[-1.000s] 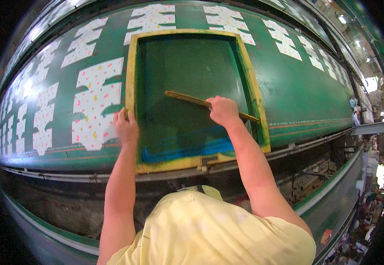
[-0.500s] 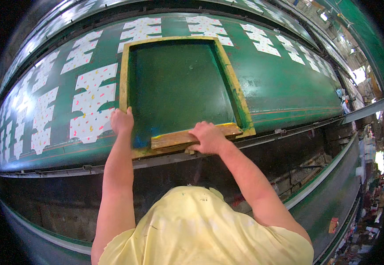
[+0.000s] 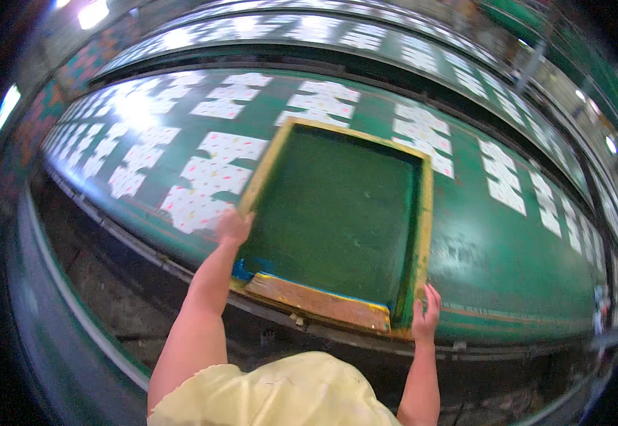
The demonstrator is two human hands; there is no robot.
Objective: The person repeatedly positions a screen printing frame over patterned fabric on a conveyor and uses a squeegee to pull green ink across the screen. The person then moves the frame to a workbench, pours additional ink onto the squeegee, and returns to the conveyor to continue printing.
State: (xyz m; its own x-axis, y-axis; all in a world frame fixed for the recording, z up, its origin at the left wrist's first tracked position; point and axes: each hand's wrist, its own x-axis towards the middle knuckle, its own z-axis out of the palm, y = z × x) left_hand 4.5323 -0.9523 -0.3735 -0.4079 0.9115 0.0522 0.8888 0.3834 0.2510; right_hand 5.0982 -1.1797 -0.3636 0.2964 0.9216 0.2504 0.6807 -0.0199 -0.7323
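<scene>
Right hand [image 3: 427,312]: left squeegee [image 3: 316,302], fingers spread, lower right.
Left hand [image 3: 234,227]: gripped printing screen [image 3: 426,227].
Grip: two-handed positioning, I judged; needed evenness.

The left hand [image 3: 235,227] grips the left side of a yellow frame [image 3: 426,213]; the right hand [image 3: 427,312], fingers loosely extended, is at its right side near the lower corner. A squeegee [image 3: 319,304] rests along the near end beside blue ink [image 3: 242,270]. White patterned pieces [image 3: 206,184] lie on the green table [image 3: 500,277].
</scene>
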